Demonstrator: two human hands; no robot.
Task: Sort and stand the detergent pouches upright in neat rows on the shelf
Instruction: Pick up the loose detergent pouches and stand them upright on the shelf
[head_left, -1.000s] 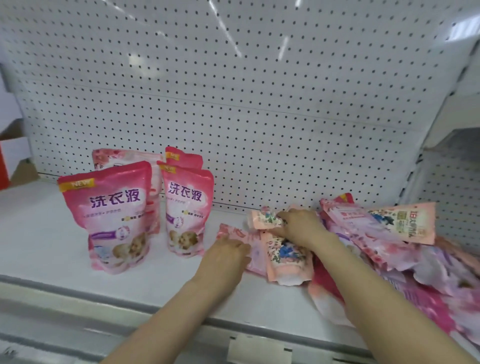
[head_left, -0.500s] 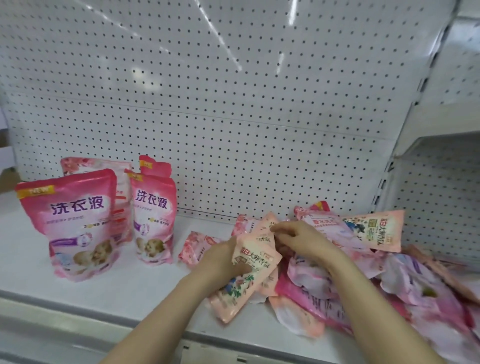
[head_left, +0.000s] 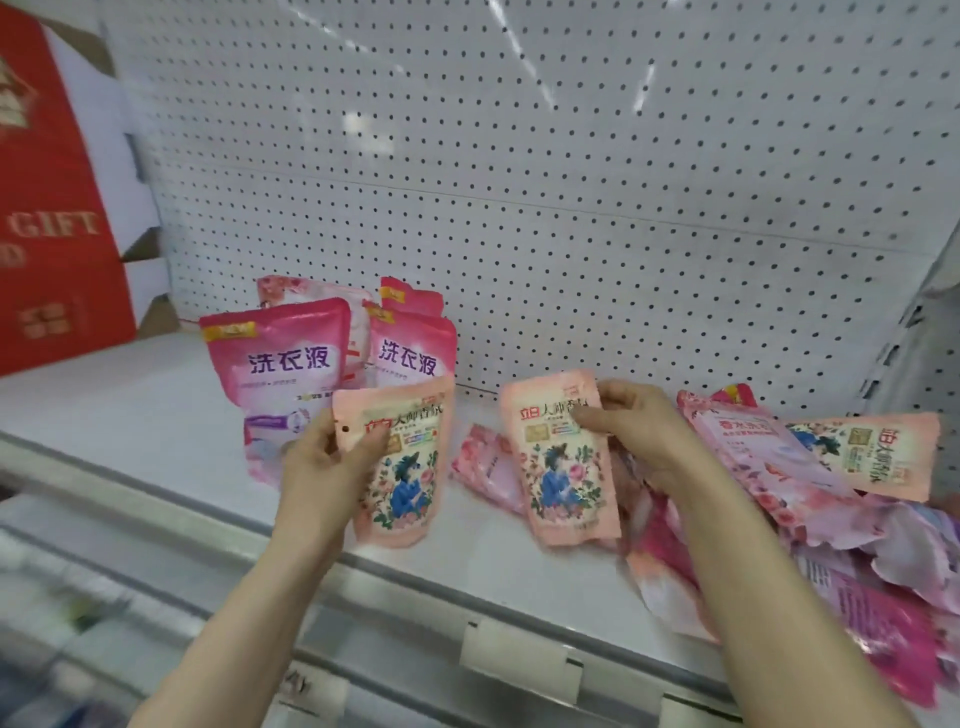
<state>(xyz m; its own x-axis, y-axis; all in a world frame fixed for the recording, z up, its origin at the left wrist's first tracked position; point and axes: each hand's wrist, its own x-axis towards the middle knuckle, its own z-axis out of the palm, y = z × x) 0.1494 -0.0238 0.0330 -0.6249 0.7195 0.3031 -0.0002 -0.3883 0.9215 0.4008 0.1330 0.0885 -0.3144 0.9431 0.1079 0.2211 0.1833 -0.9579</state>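
grip of left hand (head_left: 317, 467) on left peach pouch (head_left: 405, 483), of right hand (head_left: 639, 434) on right peach pouch (head_left: 561, 483), both upright

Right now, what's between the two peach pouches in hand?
Head view: between the left-held pouch and the right-held pouch, a pink rose-print pouch lies flat; otherwise bare shelf.
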